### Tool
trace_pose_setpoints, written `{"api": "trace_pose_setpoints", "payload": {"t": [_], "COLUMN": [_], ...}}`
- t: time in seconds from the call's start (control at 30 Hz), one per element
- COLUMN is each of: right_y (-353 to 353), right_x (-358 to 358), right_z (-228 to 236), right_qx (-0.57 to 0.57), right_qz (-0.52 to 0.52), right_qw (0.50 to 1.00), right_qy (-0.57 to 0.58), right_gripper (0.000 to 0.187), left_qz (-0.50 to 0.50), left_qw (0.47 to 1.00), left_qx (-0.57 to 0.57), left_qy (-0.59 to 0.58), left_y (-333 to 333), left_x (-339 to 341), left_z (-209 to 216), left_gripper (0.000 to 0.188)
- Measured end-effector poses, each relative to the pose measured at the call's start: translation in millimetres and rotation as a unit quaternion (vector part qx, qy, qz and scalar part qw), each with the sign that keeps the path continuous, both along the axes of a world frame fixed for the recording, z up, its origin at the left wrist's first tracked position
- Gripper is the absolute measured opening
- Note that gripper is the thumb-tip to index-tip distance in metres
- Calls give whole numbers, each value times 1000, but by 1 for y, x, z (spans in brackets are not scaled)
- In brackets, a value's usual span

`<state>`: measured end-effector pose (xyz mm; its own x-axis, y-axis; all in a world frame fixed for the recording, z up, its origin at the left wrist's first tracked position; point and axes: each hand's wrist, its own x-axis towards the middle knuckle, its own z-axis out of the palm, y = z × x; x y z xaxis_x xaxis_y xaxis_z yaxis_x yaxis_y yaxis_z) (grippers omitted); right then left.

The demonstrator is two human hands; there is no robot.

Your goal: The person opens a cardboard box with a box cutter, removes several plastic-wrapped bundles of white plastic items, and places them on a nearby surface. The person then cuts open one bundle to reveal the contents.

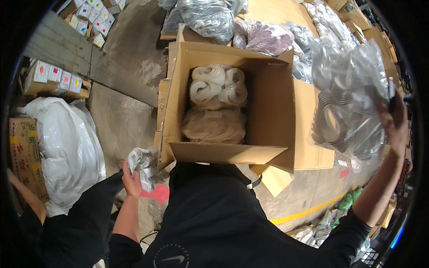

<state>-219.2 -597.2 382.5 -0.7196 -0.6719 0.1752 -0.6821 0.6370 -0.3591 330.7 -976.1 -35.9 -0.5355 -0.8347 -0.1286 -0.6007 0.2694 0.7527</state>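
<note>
Right hand (394, 119) held a large clear bag (342, 105), grip closed, bag's long axis ran near to far, left hand (131, 181) clasped a smaller bag (142, 161)

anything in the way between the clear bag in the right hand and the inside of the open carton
The right wall of the open carton stands between its inside and the clear bag in the right hand; nothing visible covers the top.

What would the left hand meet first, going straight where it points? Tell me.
The left hand holds a clear bag; past it, the way looks free above concrete floor, though depth is unclear.
</note>
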Motion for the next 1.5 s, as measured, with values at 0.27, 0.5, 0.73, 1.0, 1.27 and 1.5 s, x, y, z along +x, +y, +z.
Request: {"api": "trace_pose_setpoints", "payload": {"t": [0.27,0.5,0.73,1.0,1.27,1.5], "right_y": [-117,-215,-286,-217,-36,25], "right_x": [23,38,28,26,61,93], "right_z": [-15,-125,-234,-181,-159,-214], "right_qx": [-28,239,432,151,-96,-30], "right_qz": [83,413,253,184,-163,-263], "right_qw": [993,878,859,971,939,925], "right_qy": [-80,-33,108,-35,-286,-273], "right_gripper": [47,45,21,27,22,23], "left_qz": [59,84,106,56,44,-97], "left_qw": [997,996,994,993,934,869], "left_qx": [38,14,19,-58,-333,-423], "left_qy": [-28,-5,19,84,118,238], "left_y": [2,10,18,-18,-46,-30], "left_x": [36,63,58,6,-101,-222], "left_z": [-15,-19,24,131,277,415], "left_gripper": [62,62,61,58,50,43]}}
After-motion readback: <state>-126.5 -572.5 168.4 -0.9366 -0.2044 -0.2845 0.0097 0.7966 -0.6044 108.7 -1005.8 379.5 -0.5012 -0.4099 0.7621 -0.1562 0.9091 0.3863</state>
